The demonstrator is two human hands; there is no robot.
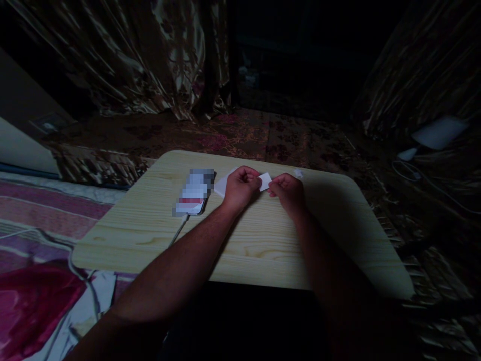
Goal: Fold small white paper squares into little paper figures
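Between my two hands, a small white piece of paper (265, 181) is held just above the table. My left hand (242, 186) pinches its left side with thumb and fingers. At its right edge, my right hand (288, 191) grips it between thumb and fingertips. Partly behind my left hand lies a larger white sheet (222, 184), flat on the wood-grain table (263, 245). Beyond my right hand sits a small crumpled white scrap (298, 173).
Left of my hands lies a phone (195, 193) with a lit screen and a charging cable (178, 231) running toward me. A striped bedspread (86, 208) is on the left. Patterned curtains (180, 60) hang behind. A white lamp-like object (439, 133) stands at the far right.
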